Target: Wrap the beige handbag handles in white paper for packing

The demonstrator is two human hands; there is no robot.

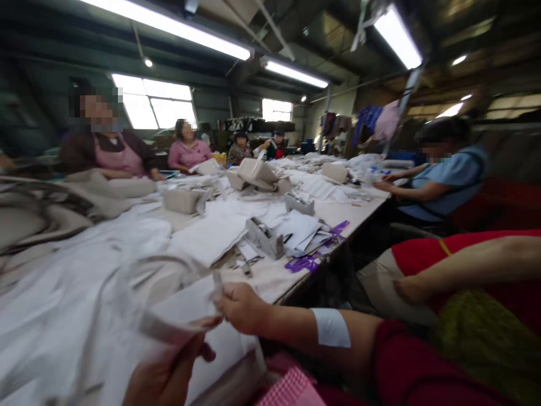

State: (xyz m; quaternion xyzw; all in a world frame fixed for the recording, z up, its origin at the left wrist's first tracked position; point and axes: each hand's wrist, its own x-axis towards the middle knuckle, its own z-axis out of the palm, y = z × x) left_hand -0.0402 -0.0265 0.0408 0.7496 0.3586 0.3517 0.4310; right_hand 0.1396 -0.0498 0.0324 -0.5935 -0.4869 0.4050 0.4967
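Note:
My left hand (167,369) is at the bottom, its fingers closed on the lower edge of a pale fabric piece with a curved band (160,327). Opposite it, my right hand (243,307) pinches the piece's right end. Motion smears the piece, so its exact kind does not show. A white sheet (220,361) lies beneath, close to my lap. Just beyond my right hand, a grey tape dispenser (264,237) stands on the table, beside a pile of paper slips (302,234) and purple strips (302,264).
White sheets (211,225) and beige box-shaped pieces (181,200) cover much of the long table (355,211). Another tape dispenser (299,204) stands farther back. A co-worker's arm (469,270) is close on my right; a person in blue (448,180) sits beyond. Several people work across the table.

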